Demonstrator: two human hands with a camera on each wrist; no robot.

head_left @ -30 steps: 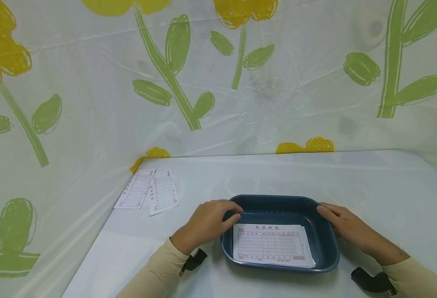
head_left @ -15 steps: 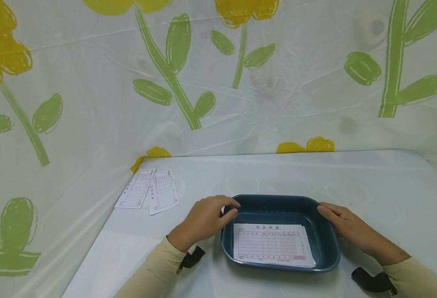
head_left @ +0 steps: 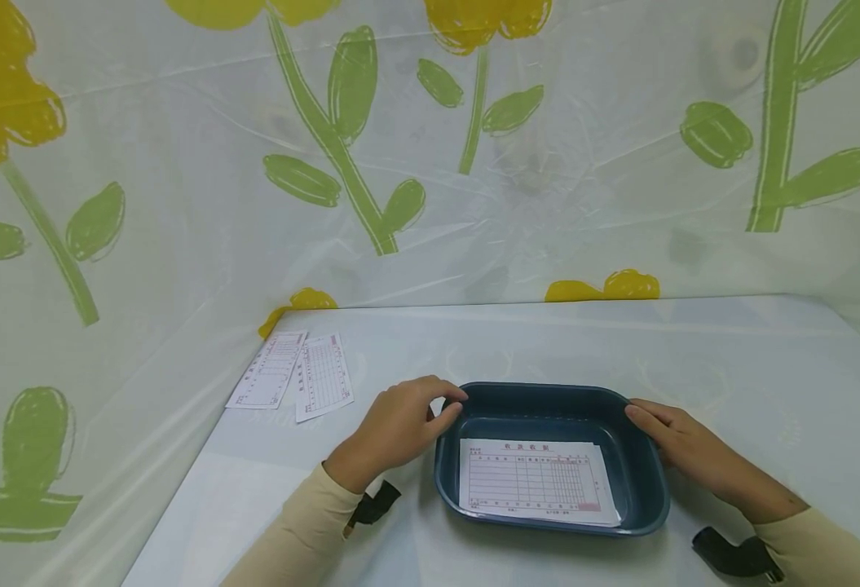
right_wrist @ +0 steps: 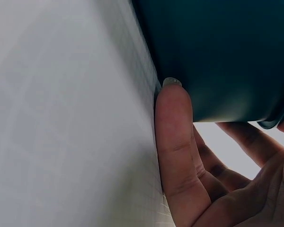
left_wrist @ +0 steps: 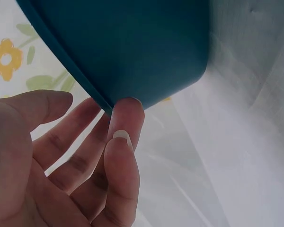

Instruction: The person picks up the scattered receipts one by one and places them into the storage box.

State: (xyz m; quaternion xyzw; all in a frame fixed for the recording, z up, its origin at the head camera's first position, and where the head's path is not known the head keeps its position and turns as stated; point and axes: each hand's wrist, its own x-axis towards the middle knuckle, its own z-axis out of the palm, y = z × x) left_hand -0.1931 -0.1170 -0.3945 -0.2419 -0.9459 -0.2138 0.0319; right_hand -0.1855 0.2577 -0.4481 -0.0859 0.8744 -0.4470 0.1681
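Observation:
A dark blue plastic basin (head_left: 540, 393), shallow and rectangular with rounded corners, stands on the white table. A stack of printed receipt slips (head_left: 535, 483) lies flat inside it, near the front. At the basin's upper left corner is my left hand (head_left: 400, 420), with loosely bent fingers. In the left wrist view, the fingertips (left_wrist: 128, 111) meet or nearly meet the basin's outside while the thumb stands apart. My right hand (head_left: 682, 436) grips the right rim, thumb on top. The right wrist view shows its fingers (right_wrist: 174, 113) against the outer wall.
Two loose receipt slips, one (head_left: 268, 371) at the table's left edge and one (head_left: 324, 379) beside it, lie at the back left. White cloth (head_left: 195, 204) printed with flowers hangs behind the table (head_left: 246, 489). Black wrist devices are under both forearms.
My left hand has drawn slightly left and back, its thumb leaving the space over the basin. The right hand, basin and slips have stayed put.

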